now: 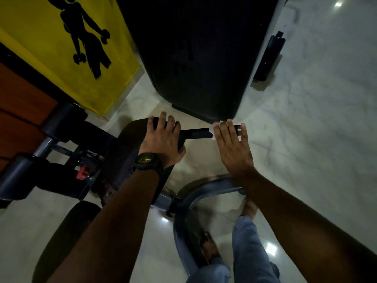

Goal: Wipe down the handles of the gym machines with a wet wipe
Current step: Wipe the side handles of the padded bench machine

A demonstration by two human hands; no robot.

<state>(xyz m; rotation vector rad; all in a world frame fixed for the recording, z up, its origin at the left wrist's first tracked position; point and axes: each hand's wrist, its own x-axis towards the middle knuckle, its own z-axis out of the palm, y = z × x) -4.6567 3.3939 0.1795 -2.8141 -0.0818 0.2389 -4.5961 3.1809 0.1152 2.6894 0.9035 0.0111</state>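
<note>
1 wipe (213,131), 1 handle (196,133) — R hand (232,146); 1 pad (126,148) — L hand (161,139).

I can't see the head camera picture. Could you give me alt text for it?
A person's right hand holds a white wet wipe around a gym machine's black handle, while the left hand, wearing a watch, grips a black pad beside it. Pale floor lies below.
</note>
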